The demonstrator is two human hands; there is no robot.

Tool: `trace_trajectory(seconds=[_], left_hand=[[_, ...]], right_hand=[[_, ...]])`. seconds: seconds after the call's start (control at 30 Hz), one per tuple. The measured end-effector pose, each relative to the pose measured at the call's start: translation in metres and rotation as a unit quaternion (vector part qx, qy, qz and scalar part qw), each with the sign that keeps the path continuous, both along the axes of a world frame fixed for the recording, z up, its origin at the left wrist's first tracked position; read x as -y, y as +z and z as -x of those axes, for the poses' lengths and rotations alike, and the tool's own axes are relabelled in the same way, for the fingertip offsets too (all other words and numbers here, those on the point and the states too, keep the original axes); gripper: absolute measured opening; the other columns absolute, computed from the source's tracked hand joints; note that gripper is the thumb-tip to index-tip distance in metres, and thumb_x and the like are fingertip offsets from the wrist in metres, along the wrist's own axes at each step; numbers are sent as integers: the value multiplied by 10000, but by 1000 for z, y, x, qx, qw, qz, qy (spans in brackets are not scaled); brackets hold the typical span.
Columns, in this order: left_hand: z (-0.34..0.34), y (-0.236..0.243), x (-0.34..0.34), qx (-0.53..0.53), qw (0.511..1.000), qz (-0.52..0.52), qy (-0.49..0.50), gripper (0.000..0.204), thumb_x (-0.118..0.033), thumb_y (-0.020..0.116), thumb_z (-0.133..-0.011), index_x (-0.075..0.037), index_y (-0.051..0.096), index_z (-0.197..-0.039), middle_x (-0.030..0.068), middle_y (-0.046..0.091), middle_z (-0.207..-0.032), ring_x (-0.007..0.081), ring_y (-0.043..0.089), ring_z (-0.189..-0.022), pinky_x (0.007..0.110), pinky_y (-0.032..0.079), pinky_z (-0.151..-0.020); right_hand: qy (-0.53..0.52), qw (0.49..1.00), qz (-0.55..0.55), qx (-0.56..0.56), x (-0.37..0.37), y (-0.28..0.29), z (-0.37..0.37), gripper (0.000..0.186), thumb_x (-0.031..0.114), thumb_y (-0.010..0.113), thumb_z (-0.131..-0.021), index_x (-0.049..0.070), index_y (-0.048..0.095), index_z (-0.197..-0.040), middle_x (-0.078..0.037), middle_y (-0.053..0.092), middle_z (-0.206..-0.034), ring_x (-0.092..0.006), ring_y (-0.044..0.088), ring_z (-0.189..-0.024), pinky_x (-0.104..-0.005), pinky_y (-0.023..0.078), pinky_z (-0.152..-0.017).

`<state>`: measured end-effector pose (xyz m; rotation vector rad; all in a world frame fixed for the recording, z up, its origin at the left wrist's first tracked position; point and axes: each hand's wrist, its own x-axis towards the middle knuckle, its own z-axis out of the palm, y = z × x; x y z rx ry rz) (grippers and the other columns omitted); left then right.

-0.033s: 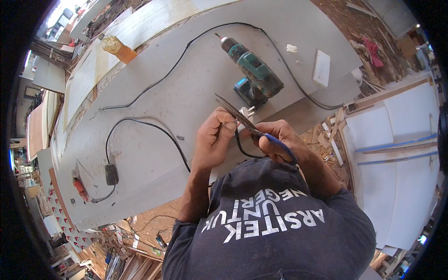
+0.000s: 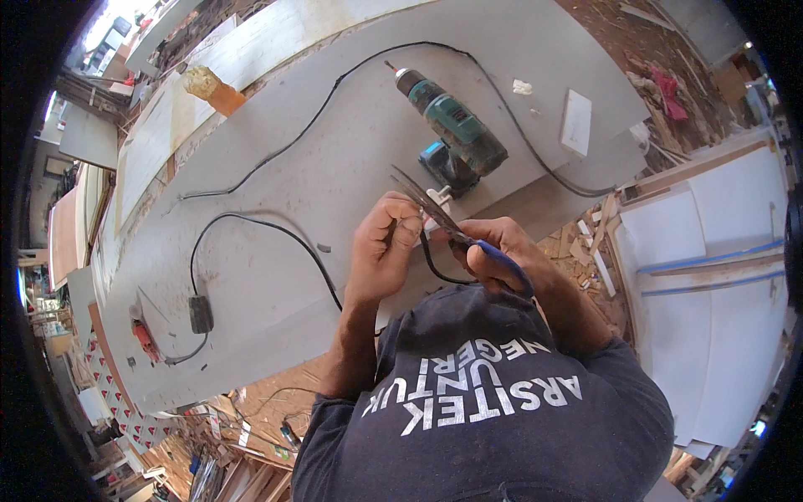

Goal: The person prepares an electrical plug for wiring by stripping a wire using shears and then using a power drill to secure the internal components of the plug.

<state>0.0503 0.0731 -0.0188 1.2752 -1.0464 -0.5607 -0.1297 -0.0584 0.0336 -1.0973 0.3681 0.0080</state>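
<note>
My left hand [image 2: 386, 243] is closed, with thumb and forefinger pinching the end of a black electric cable [image 2: 431, 259]. The cable curves down from those fingers in front of my shirt. My right hand [image 2: 502, 247] grips a pair of scissors [image 2: 447, 219] with blue handles. Its dark blades point up and left, crossing right beside my left fingertips and the cable end. A white plug [image 2: 439, 205] shows behind the blades, partly covered by them. Whether the blades touch the cable is too small to tell.
On the grey board [image 2: 276, 197] lie a green cordless drill [image 2: 456, 121], a long black cord [image 2: 335, 88], a black inline box [image 2: 200, 314], a red-handled tool [image 2: 144, 339] and a white block [image 2: 576, 123]. An orange bottle [image 2: 215, 90] lies at the far left. Wood scraps [image 2: 585, 251] litter the floor.
The scissor blades have shifted slightly to the right at their tips and cover more of the white plug. My left hand has stayed nearly still.
</note>
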Motion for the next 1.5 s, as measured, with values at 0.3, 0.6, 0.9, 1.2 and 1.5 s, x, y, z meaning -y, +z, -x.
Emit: trace_trajectory(seconds=[0.3, 0.6, 0.9, 1.2, 1.5], left_hand=[[0, 1, 2, 21, 994, -41, 101, 67, -48, 549, -1012, -4, 578, -970, 52, 564, -938, 125, 508, -837, 258, 425, -761], [5, -2, 0, 46, 996, -10, 82, 91, -86, 580, -1001, 1, 600, -987, 68, 583, -949, 154, 547, -872, 275, 445, -778], [9, -5, -5, 25, 998, -2, 65, 74, -81, 566, -997, -12, 589, -1008, 79, 590, -982, 176, 578, -912, 292, 464, -819], [6, -8, -5, 26, 998, -19, 60, 61, -66, 554, -993, -13, 583, -997, 71, 575, -959, 169, 558, -898, 295, 453, -805], [7, -2, -6, 35, 996, -37, 69, 100, -79, 562, -996, 11, 594, -1025, 78, 584, -973, 161, 545, -881, 289, 451, -776]], right_hand=[[-330, 859, 390, -16, 28, -19, 20, 725, 418, 862, -789, 13, 586, -1324, -11, 567, -926, -84, 517, -743, -243, 445, -600], [-109, 723, 676, 96, 4, -6, 0, 699, 305, 880, -670, 100, 625, -1288, -100, 611, -946, -305, 644, -885, -427, 545, -711], [-91, 690, 709, 115, 8, -4, -6, 713, 231, 908, -596, 81, 666, -1250, -99, 623, -918, -291, 656, -842, -410, 548, -680], [-61, 672, 729, 115, 13, -6, -5, 630, 213, 845, -672, 93, 641, -1256, -90, 613, -935, -291, 655, -872, -414, 560, -706], [-35, 696, 705, 130, 17, -17, -5, 625, 230, 828, -733, 44, 605, -1287, -105, 620, -899, -304, 664, -794, -410, 568, -659]])
